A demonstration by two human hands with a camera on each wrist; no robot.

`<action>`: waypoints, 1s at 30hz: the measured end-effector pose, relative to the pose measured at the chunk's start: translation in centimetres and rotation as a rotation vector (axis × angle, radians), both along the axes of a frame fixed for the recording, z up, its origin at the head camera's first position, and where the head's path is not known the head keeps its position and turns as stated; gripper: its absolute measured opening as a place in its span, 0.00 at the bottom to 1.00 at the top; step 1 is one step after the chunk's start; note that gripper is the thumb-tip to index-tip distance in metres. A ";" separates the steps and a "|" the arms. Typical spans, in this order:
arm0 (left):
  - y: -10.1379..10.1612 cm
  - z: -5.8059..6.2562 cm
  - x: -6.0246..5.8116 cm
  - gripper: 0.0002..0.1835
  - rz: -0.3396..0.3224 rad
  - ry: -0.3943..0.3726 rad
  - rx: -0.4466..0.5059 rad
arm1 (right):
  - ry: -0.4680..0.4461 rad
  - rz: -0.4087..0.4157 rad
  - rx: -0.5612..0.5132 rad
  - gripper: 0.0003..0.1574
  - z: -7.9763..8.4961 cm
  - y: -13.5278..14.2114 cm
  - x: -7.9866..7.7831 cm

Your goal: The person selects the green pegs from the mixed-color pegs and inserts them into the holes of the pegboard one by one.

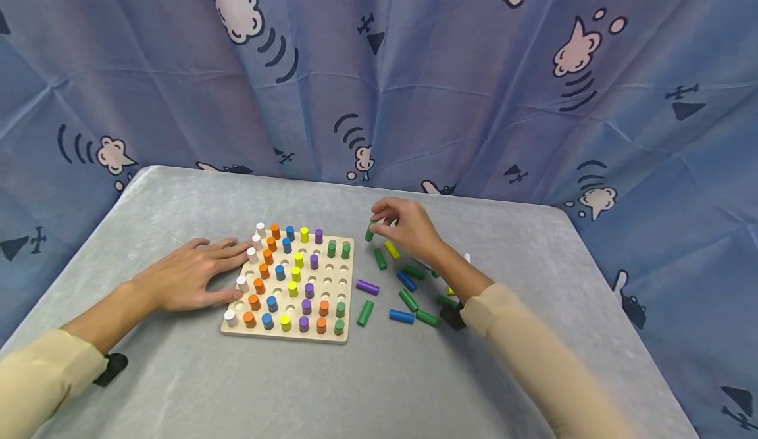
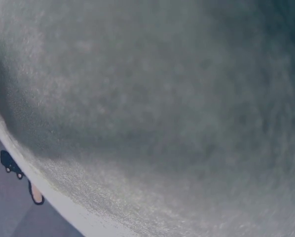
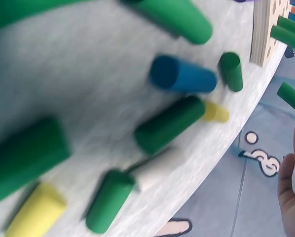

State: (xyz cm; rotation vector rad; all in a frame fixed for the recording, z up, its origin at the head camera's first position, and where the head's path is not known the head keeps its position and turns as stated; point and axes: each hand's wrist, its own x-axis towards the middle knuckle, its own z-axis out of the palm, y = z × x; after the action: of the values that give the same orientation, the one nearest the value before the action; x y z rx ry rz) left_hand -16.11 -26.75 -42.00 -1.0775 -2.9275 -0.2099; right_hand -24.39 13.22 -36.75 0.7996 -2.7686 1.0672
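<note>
A wooden pegboard (image 1: 344,284) lies on the table, with white, orange, blue, yellow, purple and green pegs standing in many of its holes. My left hand (image 1: 195,273) rests at the board's left edge, fingers fairly straight and thumb near the white pegs. Past the board's far right corner, my right hand (image 1: 408,227) pinches a green peg (image 1: 370,232) between thumb and fingers. The right wrist view shows that held peg (image 3: 291,98) at its right edge, above the fingers. Only a bit of fingertip enters the left wrist view.
Loose pegs lie scattered right of the board, among them a purple peg (image 1: 368,287), a blue peg (image 1: 401,316), a yellow peg (image 1: 392,250) and several green ones. My right forearm passes over some of them. A patterned blue curtain (image 1: 379,83) hangs behind the grey table (image 1: 266,386).
</note>
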 end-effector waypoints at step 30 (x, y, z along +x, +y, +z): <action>-0.1 -0.1 0.0 0.38 -0.002 0.008 0.004 | -0.056 0.008 0.006 0.17 -2.1 -6.3 0.0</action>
State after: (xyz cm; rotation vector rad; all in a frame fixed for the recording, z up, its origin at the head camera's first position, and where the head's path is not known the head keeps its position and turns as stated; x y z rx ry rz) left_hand -16.12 -26.82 -42.11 -1.0787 -2.9174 -0.2114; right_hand -24.43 6.92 -38.85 0.7940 -2.8178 1.1003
